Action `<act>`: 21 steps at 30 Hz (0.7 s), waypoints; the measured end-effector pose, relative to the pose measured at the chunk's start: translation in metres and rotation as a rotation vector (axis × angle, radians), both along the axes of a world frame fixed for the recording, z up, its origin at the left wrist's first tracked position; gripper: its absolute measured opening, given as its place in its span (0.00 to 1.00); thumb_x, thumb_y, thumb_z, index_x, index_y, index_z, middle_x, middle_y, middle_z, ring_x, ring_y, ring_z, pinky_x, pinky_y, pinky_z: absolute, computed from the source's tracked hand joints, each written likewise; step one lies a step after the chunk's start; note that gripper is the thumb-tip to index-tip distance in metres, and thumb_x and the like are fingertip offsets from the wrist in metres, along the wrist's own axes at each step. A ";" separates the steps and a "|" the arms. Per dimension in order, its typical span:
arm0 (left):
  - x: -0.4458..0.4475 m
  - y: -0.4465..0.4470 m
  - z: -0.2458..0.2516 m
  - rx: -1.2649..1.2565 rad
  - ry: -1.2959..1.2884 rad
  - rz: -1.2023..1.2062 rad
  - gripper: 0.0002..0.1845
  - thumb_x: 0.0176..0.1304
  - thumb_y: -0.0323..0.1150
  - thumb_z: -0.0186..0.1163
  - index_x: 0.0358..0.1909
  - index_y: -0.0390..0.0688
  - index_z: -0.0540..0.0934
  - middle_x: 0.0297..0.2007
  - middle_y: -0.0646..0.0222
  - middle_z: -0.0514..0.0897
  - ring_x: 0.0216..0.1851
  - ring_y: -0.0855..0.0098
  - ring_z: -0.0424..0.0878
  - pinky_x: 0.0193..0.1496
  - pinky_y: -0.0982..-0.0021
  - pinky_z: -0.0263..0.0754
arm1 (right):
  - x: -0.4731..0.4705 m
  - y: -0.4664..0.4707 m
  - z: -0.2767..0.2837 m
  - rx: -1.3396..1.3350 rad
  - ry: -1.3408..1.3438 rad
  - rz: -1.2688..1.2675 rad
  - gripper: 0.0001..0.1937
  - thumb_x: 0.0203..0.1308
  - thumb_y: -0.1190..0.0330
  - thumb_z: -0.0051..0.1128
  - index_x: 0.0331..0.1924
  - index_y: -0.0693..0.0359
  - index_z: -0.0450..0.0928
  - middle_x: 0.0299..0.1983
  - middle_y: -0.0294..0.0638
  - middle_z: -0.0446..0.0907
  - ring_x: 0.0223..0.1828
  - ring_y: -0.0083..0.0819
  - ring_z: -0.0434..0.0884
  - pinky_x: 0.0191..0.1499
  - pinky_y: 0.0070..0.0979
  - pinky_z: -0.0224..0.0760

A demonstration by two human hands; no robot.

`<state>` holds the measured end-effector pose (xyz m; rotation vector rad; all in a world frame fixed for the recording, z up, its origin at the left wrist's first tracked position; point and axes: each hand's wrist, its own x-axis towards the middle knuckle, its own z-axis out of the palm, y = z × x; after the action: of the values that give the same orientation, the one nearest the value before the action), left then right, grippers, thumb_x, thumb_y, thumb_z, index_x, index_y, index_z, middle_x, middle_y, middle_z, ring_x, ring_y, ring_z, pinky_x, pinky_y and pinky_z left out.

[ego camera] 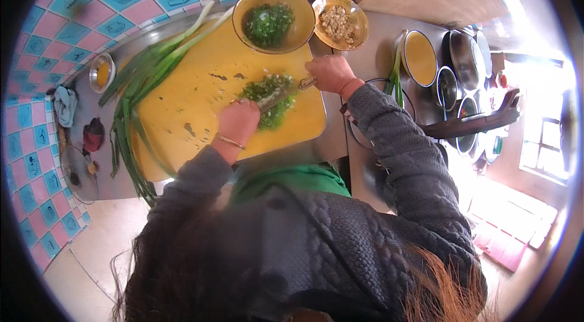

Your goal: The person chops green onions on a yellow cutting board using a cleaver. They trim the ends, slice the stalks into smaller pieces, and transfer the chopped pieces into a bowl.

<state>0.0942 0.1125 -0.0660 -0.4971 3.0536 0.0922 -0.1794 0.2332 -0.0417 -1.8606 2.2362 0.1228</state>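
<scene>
My right hand (332, 73) grips the patterned handle of a kitchen knife (273, 102). At the blade's far end, my left hand (237, 120) has its fingers curled over the tip. The blade lies across a pile of chopped green onion (279, 116) on a yellow cutting board (200, 107). Whole green onions (159, 59) stretch along the board's left side, with leaves drooping past the front edge. More chopped greens (269, 25) fill part of an amber bowl (303, 25) at the board's back edge.
A smaller dish (363, 32) holds chopped pale pieces (337, 24). A metal cup (96, 82) and a light blue cloth (65, 105) are at left. Right of my arm are another green onion stalk (395, 71), a yellow-lined bowl (419, 58), several metal bowls (467, 59) and a dark long handle (474, 123).
</scene>
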 end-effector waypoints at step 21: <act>-0.022 -0.048 0.013 0.064 -0.010 0.025 0.19 0.67 0.51 0.59 0.31 0.46 0.84 0.32 0.66 0.84 0.36 0.62 0.85 0.36 0.61 0.80 | -0.016 -0.034 0.017 0.111 0.004 -0.032 0.07 0.51 0.66 0.58 0.34 0.54 0.83 0.34 0.39 0.86 0.37 0.42 0.86 0.36 0.40 0.79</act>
<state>0.0720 0.0649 -0.0533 -0.5293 3.0241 0.1869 -0.1952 0.1988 -0.0250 -1.7684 2.2132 0.2404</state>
